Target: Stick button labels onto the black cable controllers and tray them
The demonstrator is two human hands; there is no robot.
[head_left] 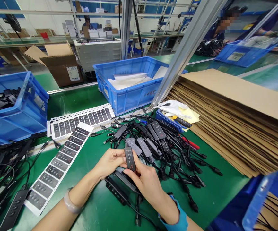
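Between the fingers of both hands is a small black cable controller [129, 158], its face printed with white button icons and red marks. My left hand [111, 162] pinches its left edge with thumb and fingers. On its right side, my right hand [142, 173] grips it, thumb below. Any cable leaving it is hidden by my hands. Under my wrists lies another black controller [117, 191]. Just beyond my hands spreads a pile of corded controllers [145, 147], some with plain grey faces. A sheet of black button labels [59, 162] slants across the table to the left.
More label sheets [81, 120] lie behind. Blue bins stand at left [16, 117], at the back with papers [129, 96], and at lower right [254, 205]. Stacked cardboard [225, 106] fills the right, beside a metal post [189, 48]. A small blue tray [170, 121] holds tools.
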